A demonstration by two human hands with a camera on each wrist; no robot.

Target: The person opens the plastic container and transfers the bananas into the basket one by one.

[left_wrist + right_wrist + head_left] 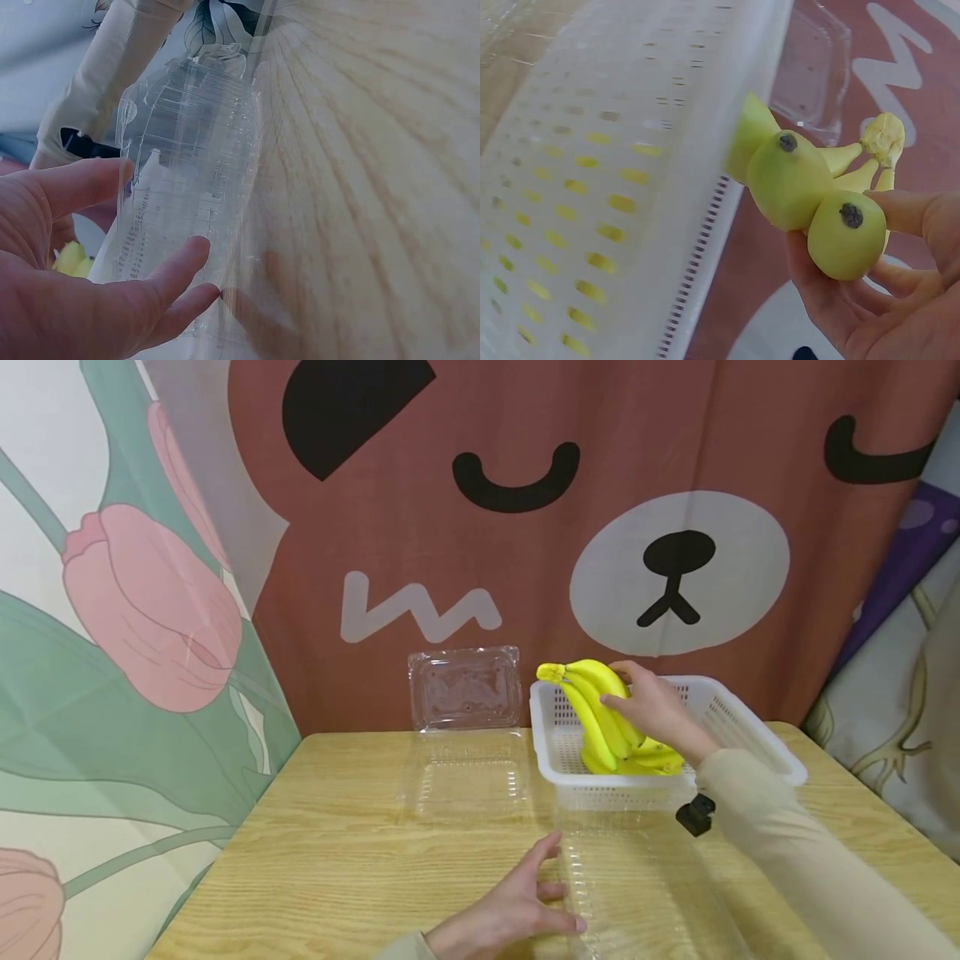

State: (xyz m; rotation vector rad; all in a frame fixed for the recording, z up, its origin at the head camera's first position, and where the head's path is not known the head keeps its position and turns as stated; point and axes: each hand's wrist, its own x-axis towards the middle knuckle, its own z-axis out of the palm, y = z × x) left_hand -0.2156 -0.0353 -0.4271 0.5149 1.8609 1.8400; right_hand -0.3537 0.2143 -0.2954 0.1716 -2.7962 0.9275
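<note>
My right hand grips a bunch of yellow bananas above the left part of a white slotted basket. The joined stem end points left. In the right wrist view the thumb and fingers hold the bunch from both sides, dark tips facing the camera. Under it, more bananas lie in the basket. My left hand is beside the left wall of a clear plastic container, its fingers spread and lightly bent. The left wrist view shows its fingertips against or close to that clear wall.
A second clear container stands farther back, left of the basket, with its lid raised against the curtain. Everything stands on a wood-grain table. A small black device sits at the right wrist.
</note>
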